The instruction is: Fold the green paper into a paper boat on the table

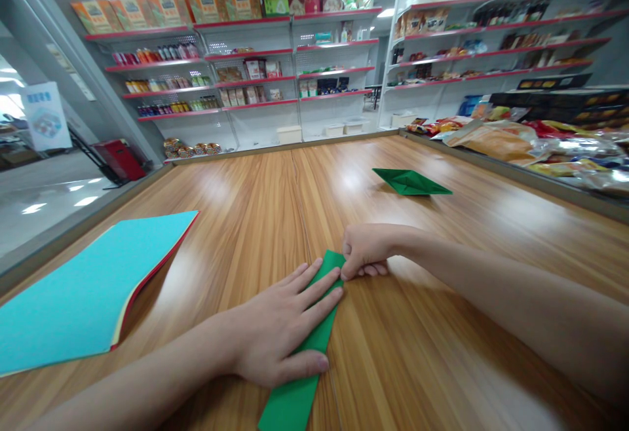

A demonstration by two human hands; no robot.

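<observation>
**Green paper strip (319, 336) pinned to the table (246, 208)**

The left hand (280, 319) lies open, palm down, fingers spread across the strip. The right hand (364, 251) is curled nearly into a fist, its thumb side at the strip's far right edge; whether it pinches any paper, I cannot tell.

The strip should be very light, flexible and quick to slide or crease wrongly; flat pressure along the middle and a fingertip hold at an edge look best. The left hand covers much of it, hiding any fold lines, and its near end meets the bottom of the view.

Beyond sits a folded green paper shape (410, 183), its underside unclear; leftward, a stack of coloured paper (103, 287) is cut off.
</observation>
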